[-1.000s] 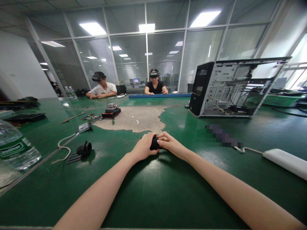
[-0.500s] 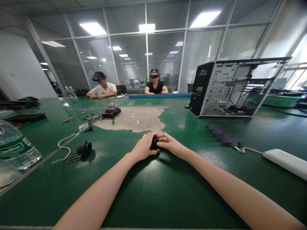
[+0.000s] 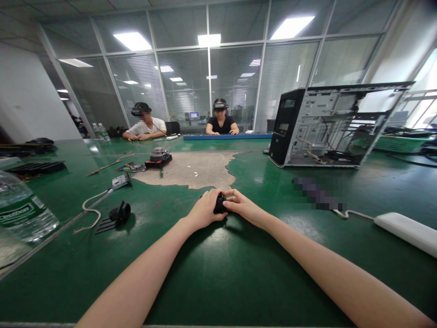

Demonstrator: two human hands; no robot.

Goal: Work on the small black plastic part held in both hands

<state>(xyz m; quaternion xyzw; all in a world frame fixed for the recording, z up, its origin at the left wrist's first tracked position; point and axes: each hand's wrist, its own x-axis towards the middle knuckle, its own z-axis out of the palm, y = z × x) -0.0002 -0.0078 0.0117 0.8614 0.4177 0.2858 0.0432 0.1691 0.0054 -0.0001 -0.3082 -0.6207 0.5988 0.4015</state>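
Both hands meet around a small black round part (image 3: 219,205) just above the green table (image 3: 218,273). My left hand (image 3: 204,207) wraps over it from the left, its thumb beneath. From the right, the fingertips of my right hand (image 3: 241,204) pinch at the same part, thumb against its face. Most of the part is hidden by the fingers, so its exact kind cannot be made out. To the left on the table lies another black plastic piece (image 3: 120,213) with a round end and several flat prongs.
An opened computer case (image 3: 290,127) stands at the right. Nearer are a white power strip (image 3: 406,232) and a pixelated purple item (image 3: 316,192). A water bottle (image 3: 25,212), a grey connector box with cable (image 3: 121,181) and a speaker-like part (image 3: 158,157) are leftward. Two people sit opposite.
Almost nothing differs. Both hands stay on the black part in the same place, with only a very slight shift of the right fingers.
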